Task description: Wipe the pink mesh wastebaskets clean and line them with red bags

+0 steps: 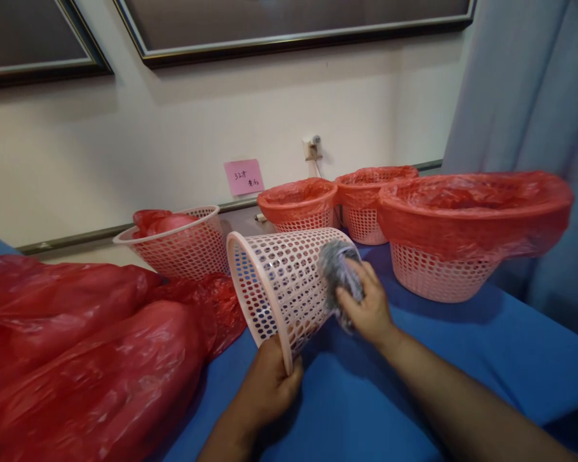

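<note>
A pale pink perforated plastic basket is tipped on its side above the blue-covered table, its mouth facing left. My left hand grips the lower part of its rim, fingers inside and thumb outside. Bunched in my right hand is a grey cloth, pressed against the basket's outer wall near the base. Part of the cloth is covered by my fingers. Both hands are closed.
Red plastic bags spread over the left side of the blue table. Behind stands a basket with red plastic inside. Red-lined baskets stand at the back and right. A pink note and a socket are on the wall.
</note>
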`<state>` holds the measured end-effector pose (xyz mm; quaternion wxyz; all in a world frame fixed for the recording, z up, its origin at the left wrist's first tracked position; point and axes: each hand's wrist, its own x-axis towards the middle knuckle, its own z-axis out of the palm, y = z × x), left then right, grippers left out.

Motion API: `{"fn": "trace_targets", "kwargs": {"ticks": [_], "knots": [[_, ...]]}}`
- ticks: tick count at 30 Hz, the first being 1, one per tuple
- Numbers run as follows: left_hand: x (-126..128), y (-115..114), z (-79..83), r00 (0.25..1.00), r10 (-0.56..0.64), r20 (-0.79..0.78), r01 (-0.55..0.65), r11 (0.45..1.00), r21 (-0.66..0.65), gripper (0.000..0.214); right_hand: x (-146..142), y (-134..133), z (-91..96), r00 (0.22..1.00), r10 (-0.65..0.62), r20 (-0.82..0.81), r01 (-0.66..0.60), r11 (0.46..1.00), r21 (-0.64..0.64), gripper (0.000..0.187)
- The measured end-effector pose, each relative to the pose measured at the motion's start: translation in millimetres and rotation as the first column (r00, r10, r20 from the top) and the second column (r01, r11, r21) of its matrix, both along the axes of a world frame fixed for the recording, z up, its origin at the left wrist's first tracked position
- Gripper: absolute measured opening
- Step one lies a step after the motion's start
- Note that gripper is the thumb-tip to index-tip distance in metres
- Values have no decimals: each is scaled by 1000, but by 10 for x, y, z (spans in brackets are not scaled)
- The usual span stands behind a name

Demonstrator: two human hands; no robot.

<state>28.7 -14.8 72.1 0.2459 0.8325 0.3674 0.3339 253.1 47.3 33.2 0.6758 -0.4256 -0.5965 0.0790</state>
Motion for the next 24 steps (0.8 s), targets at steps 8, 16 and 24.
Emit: {"fn": "trace_targets", "kwargs": {"ticks": [8,16,24], "knots": [[37,28,-68,998,-48,-30,46,996,-77,57,-131,-326,95,958,159,240,-204,962,180,59],[18,87,-73,979,31,-202,-52,994,-99,64,204,201,92,972,-172,-161,142,973,-182,50],[55,38,-84,999,45,8,-42,971,-236,47,-197,-439,144,903,324,283,-376,914,151,62]]}}
